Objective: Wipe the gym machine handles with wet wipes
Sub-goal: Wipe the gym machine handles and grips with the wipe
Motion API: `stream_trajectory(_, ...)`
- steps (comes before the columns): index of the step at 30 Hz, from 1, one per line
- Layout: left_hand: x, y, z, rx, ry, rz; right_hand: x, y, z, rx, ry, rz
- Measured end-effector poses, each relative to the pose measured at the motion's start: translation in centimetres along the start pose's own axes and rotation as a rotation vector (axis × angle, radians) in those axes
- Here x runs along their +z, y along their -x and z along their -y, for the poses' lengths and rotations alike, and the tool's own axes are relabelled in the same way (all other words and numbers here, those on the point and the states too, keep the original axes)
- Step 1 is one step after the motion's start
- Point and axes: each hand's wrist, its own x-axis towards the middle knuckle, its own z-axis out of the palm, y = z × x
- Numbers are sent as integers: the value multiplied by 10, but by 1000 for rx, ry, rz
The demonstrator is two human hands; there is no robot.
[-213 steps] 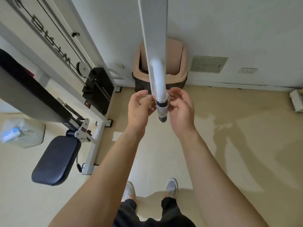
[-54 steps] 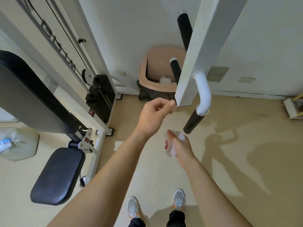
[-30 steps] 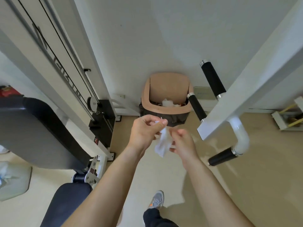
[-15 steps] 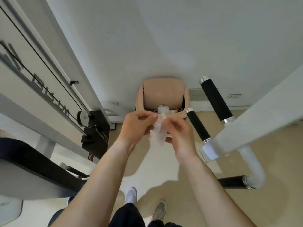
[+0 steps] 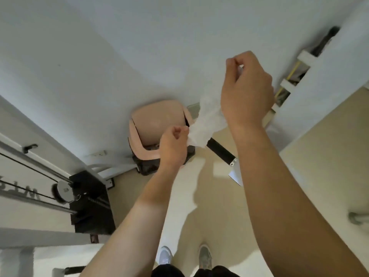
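A wipe (image 5: 205, 124) is held stretched between both hands, in the air above and in front of a bin (image 5: 155, 124). The left hand (image 5: 173, 146) is closed in a pinch on the wipe's lower end; the right hand (image 5: 246, 86) is raised higher, fingers curled narrow on the upper end, though the exact contact there is hidden by the hand itself.

The wipe is seen as thin, white, crumpled and half translucent, twisted into a loose band. It is judged very light, limp and damp, likely to cling to itself and tear if pulled hard. It is best taken by its edges or corners with fingertip pinches, then spread flat before being wrapped round a grip.

A handle (image 5: 219, 150) is partly visible just below the wipe: a black cylinder, matte, probably foam or rubber, ending in a shiny metal collar on a white frame. It is not touched by the wipe.

The bin is pink plastic, rounded, with a dark liner. Walls are plain white, floor is smooth beige. A black weight stack (image 5: 89, 200) with cables and pulley is at left.
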Motion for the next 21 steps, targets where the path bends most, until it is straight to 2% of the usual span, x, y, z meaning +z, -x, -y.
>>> stream_trajectory(3, 28, 9, -12, -33, 26, -33, 16, -17, -22, 94, 319, 121)
stream_trajectory(6, 45, 9, -30, -133, 224, -30, 20, -3, -26, 98, 389, 186)
stream_trajectory(8, 47, 9, -42, -160, 310, 209, 9, 19, -20, -6, 244, 158)
stream_trajectory(9, 50, 12, -47, -102, 343, 310, 0, 32, -16, -47, 120, 157)
stream_trajectory(10, 52, 11, -55, -80, 463, 416, -10, 47, -13, -79, -9, 154)
stream_trajectory(11, 56, 9, -64, -183, 631, 547, -22, 62, -12, -115, -126, 125)
stream_trajectory(13, 58, 4, -83, -286, 713, 551, -45, 86, -18, -206, -291, -1)
stream_trajectory(15, 64, 0, -102, -403, 808, 557, -63, 102, -31, -286, -336, -191)
stream_trajectory(16, 72, -3, -104, -403, 837, 529, -68, 105, -39, -278, -321, -295)
stream_trajectory(18, 85, -6, -101, -408, 829, 462, -72, 101, -53, -137, -273, -426)
stream_trajectory(19, 87, -1, -101, -401, 853, 470, -73, 94, -55, -34, -264, -421)
stream_trajectory(21, 102, 2, -92, -389, 837, 458, -75, 74, -54, 139, -318, -305)
